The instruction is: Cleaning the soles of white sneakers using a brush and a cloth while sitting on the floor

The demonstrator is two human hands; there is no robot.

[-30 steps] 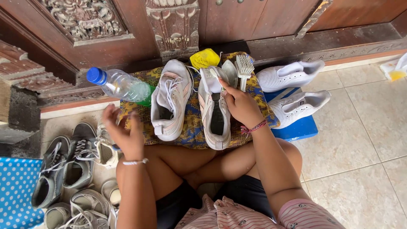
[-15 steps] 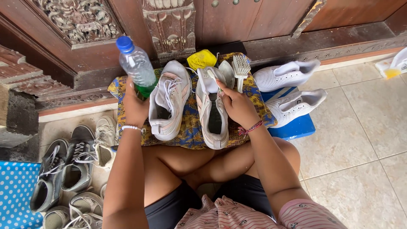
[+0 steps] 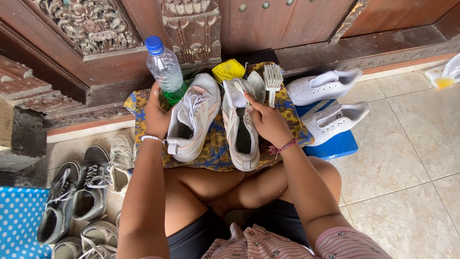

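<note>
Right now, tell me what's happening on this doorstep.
A person sits cross-legged before a carved wooden door. The left hand grips a clear bottle with a blue cap and green liquid at the bottom, held upright. The right hand rests on one of two pale sneakers lying on a patterned cloth. A brush and yellow sponge sit behind them; two white shoes lie to the right.

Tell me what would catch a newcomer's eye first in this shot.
Two pale sneakers lie side by side on a patterned cloth at centre, over the seated person's crossed legs. The left hand holds a clear bottle with a blue cap upright, while the right hand rests on the right-side sneaker. A yellow sponge and brush lie behind.
</note>
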